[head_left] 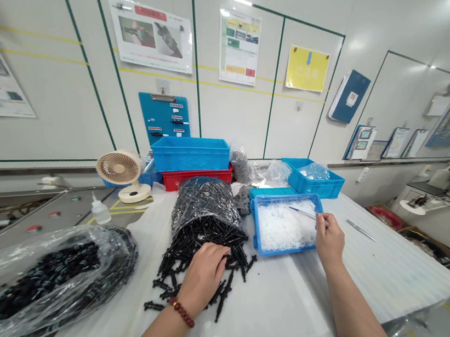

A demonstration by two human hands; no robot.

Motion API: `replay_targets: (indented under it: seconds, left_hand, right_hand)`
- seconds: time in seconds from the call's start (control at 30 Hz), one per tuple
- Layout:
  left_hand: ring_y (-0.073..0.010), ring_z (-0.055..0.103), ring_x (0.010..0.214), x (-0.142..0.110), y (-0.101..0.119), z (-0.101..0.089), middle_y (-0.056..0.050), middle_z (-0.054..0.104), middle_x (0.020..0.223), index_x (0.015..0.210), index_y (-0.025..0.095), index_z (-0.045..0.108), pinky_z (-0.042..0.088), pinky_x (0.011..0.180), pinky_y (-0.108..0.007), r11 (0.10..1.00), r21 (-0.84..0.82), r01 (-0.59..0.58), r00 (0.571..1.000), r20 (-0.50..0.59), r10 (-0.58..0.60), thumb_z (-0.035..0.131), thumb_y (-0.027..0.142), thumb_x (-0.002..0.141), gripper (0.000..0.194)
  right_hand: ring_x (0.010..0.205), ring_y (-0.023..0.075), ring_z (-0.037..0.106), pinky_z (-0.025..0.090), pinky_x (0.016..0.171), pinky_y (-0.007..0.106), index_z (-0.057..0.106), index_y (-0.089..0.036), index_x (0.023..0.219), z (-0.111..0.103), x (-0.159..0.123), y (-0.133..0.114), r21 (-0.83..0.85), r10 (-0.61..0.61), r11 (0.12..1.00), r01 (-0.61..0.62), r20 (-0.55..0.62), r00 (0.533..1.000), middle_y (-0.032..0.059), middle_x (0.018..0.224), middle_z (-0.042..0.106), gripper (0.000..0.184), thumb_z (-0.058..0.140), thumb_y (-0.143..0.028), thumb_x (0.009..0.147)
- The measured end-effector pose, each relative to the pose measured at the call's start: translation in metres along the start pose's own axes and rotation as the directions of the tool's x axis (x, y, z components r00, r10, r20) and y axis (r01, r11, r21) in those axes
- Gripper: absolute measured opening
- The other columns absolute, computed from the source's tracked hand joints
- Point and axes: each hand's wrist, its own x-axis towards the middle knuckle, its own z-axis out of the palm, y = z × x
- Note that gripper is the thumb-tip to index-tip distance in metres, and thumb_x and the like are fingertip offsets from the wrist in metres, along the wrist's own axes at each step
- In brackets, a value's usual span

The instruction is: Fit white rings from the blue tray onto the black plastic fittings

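1. The left hand [203, 273] lies flat and open on a heap of black plastic parts [230, 251] spilling from a bag [200, 205] on the table [278, 321].
2. The right hand [329, 239] pinches tweezers [303, 212], their tips over white pieces [280, 226] in a blue tray [284, 196].

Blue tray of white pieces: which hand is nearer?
Right. The right hand is at the right edge of the blue tray; the left hand rests on black parts, left of it.

A cream desk fan [119, 168] at eleven o'clock, a plastic squeeze bottle [100, 211] just beside it, a blue crate [190, 153] on a red crate [197, 178] at twelve, a blue clipboard [164, 113] on the wall behind, a yellow notice [307, 68] at one o'clock
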Motion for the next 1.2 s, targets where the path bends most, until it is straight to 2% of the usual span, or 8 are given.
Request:
replay_targets:
  seconds: [0.13,0.33,0.5,0.67,0.87,1.0,1.07,1.2]
  left_hand:
    - [-0.0189,0.055,0.082,0.0,0.0,0.0,-0.007,0.062,0.087,0.096,0.016,0.058,0.048,0.074,-0.035,1.0,-0.009,-0.002,1.0,-0.002,0.002,0.042,0.015,0.086,0.02]
    - [-0.0192,0.054,0.082,0.0,0.0,0.0,-0.007,0.062,0.086,0.096,0.015,0.058,0.048,0.073,-0.035,1.0,-0.011,-0.009,1.0,-0.011,0.009,0.042,0.014,0.086,0.019]
    - [-0.0188,0.054,0.082,0.001,0.002,0.0,-0.007,0.062,0.087,0.098,0.016,0.057,0.048,0.074,-0.034,1.0,-0.019,-0.015,1.0,-0.009,0.015,0.041,0.015,0.087,0.02]
    - [-0.0191,0.053,0.084,0.001,0.005,0.001,-0.007,0.061,0.088,0.1,0.015,0.056,0.048,0.074,-0.034,1.0,-0.028,0.004,1.0,-0.006,-0.004,0.04,0.018,0.089,0.019]
    - [-0.018,0.053,0.082,0.001,0.01,0.003,-0.005,0.063,0.088,0.106,0.014,0.053,0.045,0.074,-0.033,1.0,-0.007,-0.014,1.0,0.022,0.014,0.048,0.026,0.089,0.021]
    - [-0.0175,0.053,0.082,0.002,0.01,0.008,-0.004,0.064,0.089,0.107,0.015,0.053,0.042,0.074,-0.031,0.999,0.04,-0.016,0.997,0.074,0.013,0.056,0.032,0.085,0.028]
    - [-0.017,0.052,0.078,0.002,0.009,0.01,-0.002,0.064,0.082,0.098,0.017,0.057,0.039,0.07,-0.031,0.997,0.074,-0.013,0.994,0.11,0.005,0.054,0.034,0.086,0.021]
    - [-0.0156,0.049,0.069,0.002,0.009,0.014,0.001,0.059,0.067,0.075,0.018,0.058,0.033,0.065,-0.029,0.996,0.089,-0.001,0.985,0.171,-0.014,0.043,0.033,0.091,0.027]
  right_hand:
    - [0.063,0.0183,0.05,0.03,0.057,0.025,0.056,-0.019,0.08,0.006,0.0,-0.001,0.003,-0.009,1.0,0.009,0.06,0.998,0.0034,0.063,0.056,0.048,0.03,-0.059,0.08]
    - [0.052,0.0135,0.045,0.032,0.054,0.025,0.053,-0.018,0.076,0.01,-0.001,-0.006,0.184,0.03,0.981,-0.06,0.165,0.986,0.0014,0.064,0.057,0.046,0.033,-0.059,0.079]
    - [0.046,0.0096,0.036,0.029,0.048,0.024,0.054,-0.017,0.076,0.009,0.0,-0.006,0.411,0.167,0.885,-0.217,0.154,0.974,-0.0032,0.057,0.051,0.048,0.04,-0.063,0.076]
    - [0.048,0.0094,0.037,0.029,0.049,0.022,0.053,-0.017,0.073,0.007,-0.001,-0.011,0.557,0.171,0.8,-0.225,0.147,0.974,-0.0051,0.051,0.043,0.047,0.047,-0.063,0.074]
    - [0.047,0.0108,0.041,0.033,0.049,0.023,0.054,-0.018,0.069,0.003,-0.02,-0.029,0.568,-0.074,0.815,-0.112,0.295,0.953,-0.0039,0.047,0.045,0.039,0.047,-0.055,0.078]
    - [0.045,0.0117,0.043,0.034,0.048,0.024,0.055,-0.019,0.067,0.005,-0.036,-0.042,0.537,-0.284,0.843,-0.009,0.46,0.841,-0.0033,0.046,0.047,0.036,0.044,-0.05,0.082]
    - [0.046,0.0117,0.044,0.036,0.049,0.024,0.055,-0.019,0.065,0.006,-0.041,-0.046,0.539,-0.369,0.84,0.053,0.498,0.785,-0.0028,0.048,0.048,0.036,0.043,-0.047,0.083]
    - [0.046,0.0114,0.045,0.036,0.049,0.024,0.052,-0.02,0.063,0.011,-0.047,-0.049,0.547,-0.443,0.829,0.117,0.515,0.734,-0.0029,0.049,0.048,0.035,0.041,-0.044,0.085]
